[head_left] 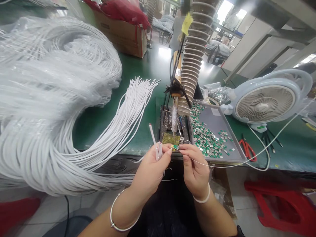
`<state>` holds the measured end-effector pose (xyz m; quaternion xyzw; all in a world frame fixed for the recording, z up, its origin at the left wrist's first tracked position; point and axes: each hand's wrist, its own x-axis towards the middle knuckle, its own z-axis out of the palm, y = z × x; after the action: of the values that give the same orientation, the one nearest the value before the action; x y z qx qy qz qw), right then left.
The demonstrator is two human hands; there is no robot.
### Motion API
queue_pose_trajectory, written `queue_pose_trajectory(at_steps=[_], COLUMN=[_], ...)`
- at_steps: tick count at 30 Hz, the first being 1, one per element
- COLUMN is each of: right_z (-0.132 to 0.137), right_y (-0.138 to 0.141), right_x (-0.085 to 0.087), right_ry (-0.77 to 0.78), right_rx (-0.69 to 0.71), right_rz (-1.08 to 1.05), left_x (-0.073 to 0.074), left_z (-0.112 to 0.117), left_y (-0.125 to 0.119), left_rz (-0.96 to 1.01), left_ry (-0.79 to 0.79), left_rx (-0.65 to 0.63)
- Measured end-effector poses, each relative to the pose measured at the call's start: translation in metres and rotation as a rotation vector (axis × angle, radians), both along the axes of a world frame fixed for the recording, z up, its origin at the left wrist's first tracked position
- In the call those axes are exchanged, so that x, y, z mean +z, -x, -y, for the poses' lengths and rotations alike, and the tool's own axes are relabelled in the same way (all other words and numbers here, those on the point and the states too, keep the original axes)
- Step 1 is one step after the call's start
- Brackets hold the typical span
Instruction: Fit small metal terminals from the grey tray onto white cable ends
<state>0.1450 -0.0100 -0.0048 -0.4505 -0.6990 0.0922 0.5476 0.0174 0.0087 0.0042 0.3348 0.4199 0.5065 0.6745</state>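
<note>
My left hand (151, 168) is closed around the ends of a few white cables (158, 149), which stick up between its fingers. My right hand (195, 168) pinches a tiny green component (175, 146) and a thin solder wire (222, 165) that trails off to the right. The two hands meet at the front edge of the green bench, just below the tip of a fixed soldering iron (174, 120) standing over a yellow sponge (171, 138).
A grey tray (217, 123) of several small green components lies right of the iron. A big bundle of white cables (49, 108) fills the left. A white fan (265, 103), red pliers (247, 149), a ribbed hose (195, 49), a cardboard box (123, 34) and a red stool (283, 204) stand around.
</note>
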Motion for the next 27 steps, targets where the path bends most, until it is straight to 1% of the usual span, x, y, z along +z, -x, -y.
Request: queue_pose_trajectory(at_steps=[3,10,15,27], right_z=[0.0002,-0.0005,-0.0004,-0.0085], right_y=[0.0008,0.0019,0.0028,0.0040], right_x=[0.0006,0.0007,0.0007,0.0041], right_ry=[-0.010,-0.034,-0.047,-0.109], right_rx=[0.012,-0.016,-0.023,-0.030], right_rz=[-0.005,0.041,0.061,0.090], left_x=[0.0004,0.0032,0.0042,0.0071], left_z=[0.0004,0.0022,0.0020,-0.0051], left_y=[0.0000,0.0004,0.0001,0.0000], left_rz=[-0.038,-0.066,-0.089,-0.130], left_ry=[-0.028,-0.047,-0.082,-0.085], left_rx=[0.027,0.003,0.039,0.052])
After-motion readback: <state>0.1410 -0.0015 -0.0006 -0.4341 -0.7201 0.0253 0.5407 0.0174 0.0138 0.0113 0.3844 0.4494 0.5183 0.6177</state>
